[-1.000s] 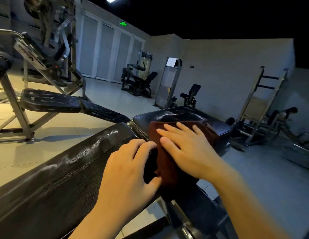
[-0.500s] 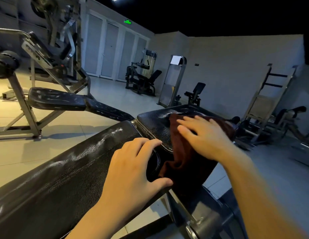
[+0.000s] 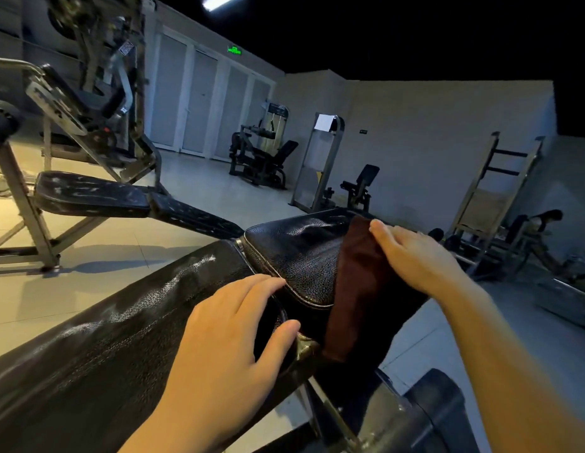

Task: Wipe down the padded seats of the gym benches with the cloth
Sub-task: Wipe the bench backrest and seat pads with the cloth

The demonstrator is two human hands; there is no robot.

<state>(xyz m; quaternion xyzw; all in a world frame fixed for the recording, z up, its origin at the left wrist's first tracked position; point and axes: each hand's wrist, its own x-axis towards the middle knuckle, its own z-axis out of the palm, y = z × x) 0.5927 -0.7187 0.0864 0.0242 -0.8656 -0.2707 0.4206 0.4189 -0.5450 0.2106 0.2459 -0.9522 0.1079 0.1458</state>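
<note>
Risk: cloth (image 3: 356, 289) hangs half off the seat pad's (image 3: 297, 253) near-right edge; a hard outward stroke could drag it off the bench (image 3: 121, 322) to the floor. Right hand (image 3: 415, 259) lies flat on the cloth, fingers straight, pressing, not gripping. Left hand (image 3: 226, 335) braces just left of it at the pad gap, fingers relaxed, holding nothing.

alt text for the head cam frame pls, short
The right hand presses a dark brown cloth flat onto a black textured padded seat of a gym bench, while the left hand rests on the long black back pad beside it. Other machines stand in the dim room behind.
</note>
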